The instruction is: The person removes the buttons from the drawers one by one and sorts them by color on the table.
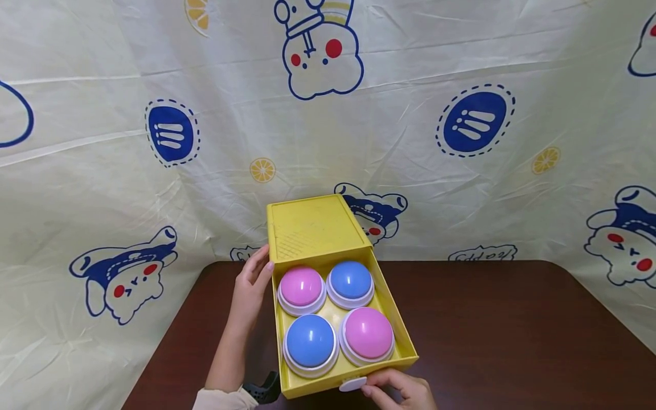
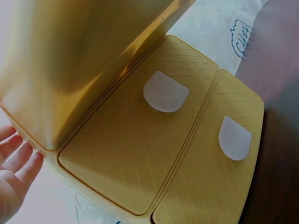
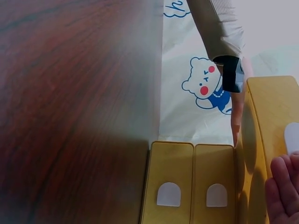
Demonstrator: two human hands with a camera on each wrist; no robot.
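Note:
A small yellow drawer cabinet (image 1: 318,225) stands at the back of the table, its top drawer (image 1: 312,389) pulled well out. Inside the drawer sit two pink domed buttons (image 1: 301,286) and two blue domed buttons (image 1: 310,340) on white round bases. My right hand (image 1: 402,390) pinches the white handle (image 1: 352,384) on the drawer front. With fairly straight fingers, my left hand (image 1: 251,285) rests against the cabinet's left side. In the left wrist view its fingers (image 2: 30,165) touch the edge beside the pulled-out drawer.
Two lower drawers (image 2: 126,163) are closed, each with a white handle (image 2: 166,92). The dark brown table (image 1: 492,330) extends to the right. A printed white cloth (image 1: 410,131) hangs behind. A black band (image 3: 231,73) sits on the left wrist.

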